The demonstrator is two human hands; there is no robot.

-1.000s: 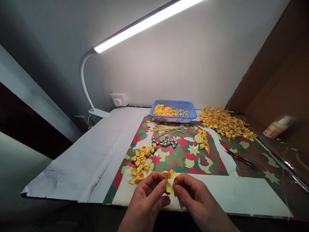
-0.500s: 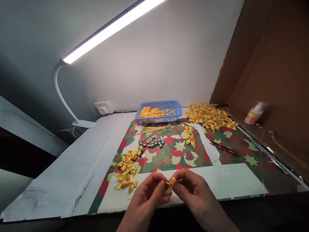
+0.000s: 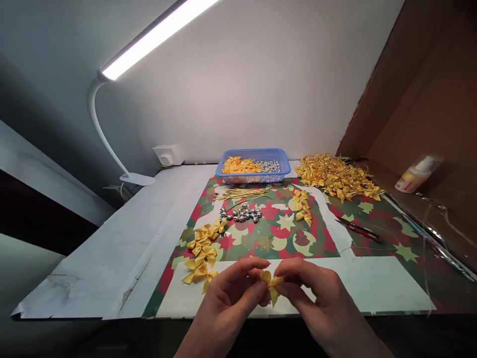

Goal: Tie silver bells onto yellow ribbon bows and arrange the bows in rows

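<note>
Where left fingers face right fingers | yellow bow | held between

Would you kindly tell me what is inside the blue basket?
The blue basket holds yellow ribbon pieces on the left and small silvery balls on the right. Whatever lies beneath those top layers is covered and cannot be seen.

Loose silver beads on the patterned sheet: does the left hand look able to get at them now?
Probably yes: nothing appears to stand between the left hand and the loose silver beads beyond it, though it pinches a yellow bow that it may need to release first.
</note>
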